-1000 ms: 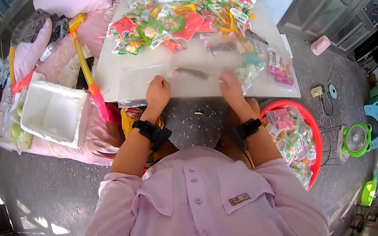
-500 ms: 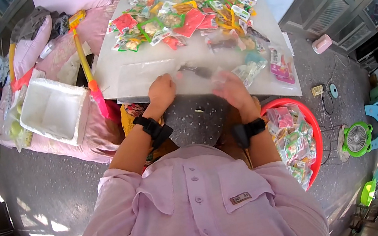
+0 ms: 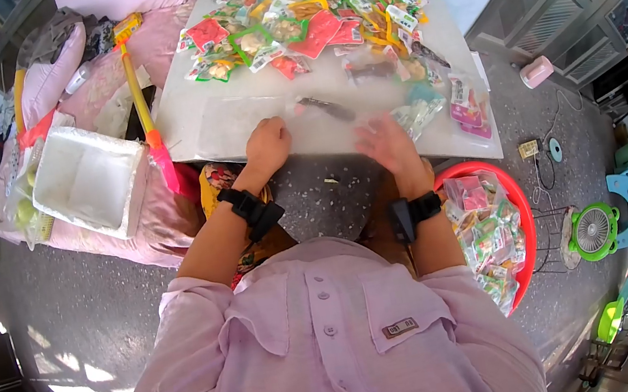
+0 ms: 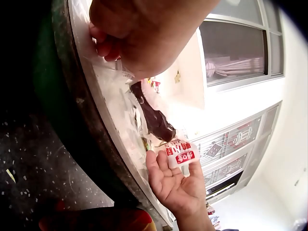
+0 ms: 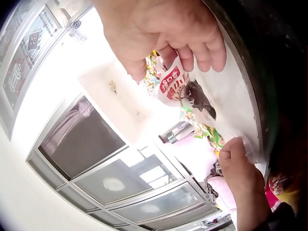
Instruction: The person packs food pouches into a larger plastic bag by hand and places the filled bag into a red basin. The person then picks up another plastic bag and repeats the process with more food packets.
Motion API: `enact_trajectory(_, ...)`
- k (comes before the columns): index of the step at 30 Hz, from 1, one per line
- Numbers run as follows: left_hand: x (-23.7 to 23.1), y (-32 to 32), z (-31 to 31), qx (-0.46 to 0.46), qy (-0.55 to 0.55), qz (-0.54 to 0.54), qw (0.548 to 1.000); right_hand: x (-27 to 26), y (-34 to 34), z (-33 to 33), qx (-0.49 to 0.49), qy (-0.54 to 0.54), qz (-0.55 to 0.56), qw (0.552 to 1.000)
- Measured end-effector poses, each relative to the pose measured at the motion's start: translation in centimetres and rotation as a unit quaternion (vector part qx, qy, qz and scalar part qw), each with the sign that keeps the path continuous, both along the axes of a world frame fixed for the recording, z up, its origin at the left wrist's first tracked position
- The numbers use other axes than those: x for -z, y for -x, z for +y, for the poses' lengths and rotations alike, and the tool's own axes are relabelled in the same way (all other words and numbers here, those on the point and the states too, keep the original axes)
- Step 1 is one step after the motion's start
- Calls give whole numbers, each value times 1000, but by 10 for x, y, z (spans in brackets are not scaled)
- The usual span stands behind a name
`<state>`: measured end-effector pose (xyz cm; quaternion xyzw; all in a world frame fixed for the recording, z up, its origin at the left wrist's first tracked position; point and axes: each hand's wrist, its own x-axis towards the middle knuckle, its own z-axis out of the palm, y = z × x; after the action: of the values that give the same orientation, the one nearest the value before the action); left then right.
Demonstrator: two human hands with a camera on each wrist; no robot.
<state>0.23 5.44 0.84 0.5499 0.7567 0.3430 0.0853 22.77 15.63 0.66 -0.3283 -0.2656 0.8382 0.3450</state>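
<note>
A clear snack packet (image 3: 325, 108) with a dark brown piece of food inside stretches between my hands at the table's near edge. Its white end with a red logo shows in both wrist views. My left hand (image 3: 268, 144) has its fingers curled on clear plastic at the packet's left end. My right hand (image 3: 388, 143) has its fingers spread and nearly straight, touching the printed end of the packet (image 5: 171, 82). A flat clear plastic sheet (image 3: 236, 118) lies beside my left hand.
Many colourful snack packets (image 3: 304, 29) are heaped at the table's back. Clear and pink packs (image 3: 466, 110) lie at the right. A red basin (image 3: 529, 232) filled with packets stands on the floor at right. A white foam box (image 3: 90, 182) rests on the bed at left.
My right hand has moved left, its fingers going from closed up to spread. My left hand has shifted slightly right and up, and stays curled near the packet's left end.
</note>
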Motion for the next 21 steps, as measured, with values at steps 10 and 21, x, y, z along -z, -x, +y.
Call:
enact_trajectory(10,6,3,4,-21,-16,-13,1000,6,18,-19,91,-328,-238,910)
enact_trajectory(21,12,-2,2,14,-152,-14,988,12,26,-21,23,-184,-195,963)
